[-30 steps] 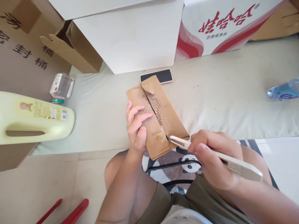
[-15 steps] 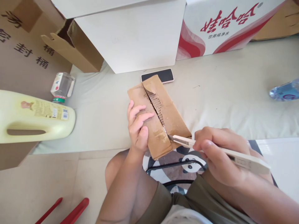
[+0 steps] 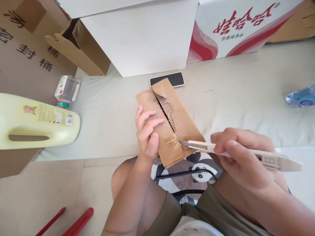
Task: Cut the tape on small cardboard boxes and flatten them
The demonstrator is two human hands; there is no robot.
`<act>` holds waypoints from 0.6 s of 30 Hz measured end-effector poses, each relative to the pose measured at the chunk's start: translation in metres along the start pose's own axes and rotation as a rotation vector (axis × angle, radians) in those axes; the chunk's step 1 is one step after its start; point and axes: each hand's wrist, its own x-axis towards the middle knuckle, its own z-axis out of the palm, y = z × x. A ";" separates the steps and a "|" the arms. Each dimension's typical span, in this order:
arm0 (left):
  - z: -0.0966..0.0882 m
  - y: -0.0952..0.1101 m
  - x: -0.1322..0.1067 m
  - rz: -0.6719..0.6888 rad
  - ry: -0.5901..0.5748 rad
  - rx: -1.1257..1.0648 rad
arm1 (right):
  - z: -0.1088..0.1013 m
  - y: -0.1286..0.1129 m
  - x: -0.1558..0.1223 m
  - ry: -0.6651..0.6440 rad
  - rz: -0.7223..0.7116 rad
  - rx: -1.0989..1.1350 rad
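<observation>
A small brown cardboard box [image 3: 189, 121] is tilted in front of me, with a dark slit and torn, ribbed cardboard along its seam. My left hand [image 3: 148, 132] grips its left side, fingers spread over the top face and the thumb near the lower part. In my right hand [image 3: 243, 154] is a white utility knife [image 3: 270, 159], its fingers wrapped round the handle. The knife's blade tip touches the seam near the box's lower end. Behind the box lies a phone [image 3: 169, 79] with a dark screen, partly covered by the box corner.
White cartons [image 3: 147, 42] stand along the back, one with red lettering [image 3: 246, 23]. At left are a pale yellow jug [image 3: 56, 127], a clear bottle [image 3: 67, 90] and an opened brown carton [image 3: 91, 55]. A water bottle [image 3: 301, 96] lies at right. Red legs [image 3: 78, 223] show at lower left.
My right hand has shifted right and slightly up, laying the knife at a flatter angle, its tip still at the seam. The left hand keeps its hold on the box.
</observation>
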 end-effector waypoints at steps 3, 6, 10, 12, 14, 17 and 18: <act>0.000 0.001 0.000 -0.004 -0.008 0.033 | -0.002 0.003 0.000 0.018 -0.007 0.032; 0.000 0.001 0.001 -0.002 -0.011 0.012 | -0.004 0.003 0.001 0.042 -0.020 0.080; 0.000 0.000 0.001 -0.010 -0.007 0.042 | -0.007 -0.004 0.004 0.072 0.010 0.165; 0.000 0.000 0.001 -0.011 -0.003 0.041 | -0.011 -0.008 0.007 0.065 0.018 0.210; 0.001 -0.001 0.001 0.002 0.002 0.008 | -0.017 -0.008 0.013 0.071 0.005 0.279; 0.002 -0.001 0.001 0.016 0.022 -0.017 | -0.024 0.000 0.027 0.228 -0.082 0.345; 0.002 -0.001 0.002 0.015 0.026 -0.014 | -0.025 0.005 0.032 0.312 -0.131 0.337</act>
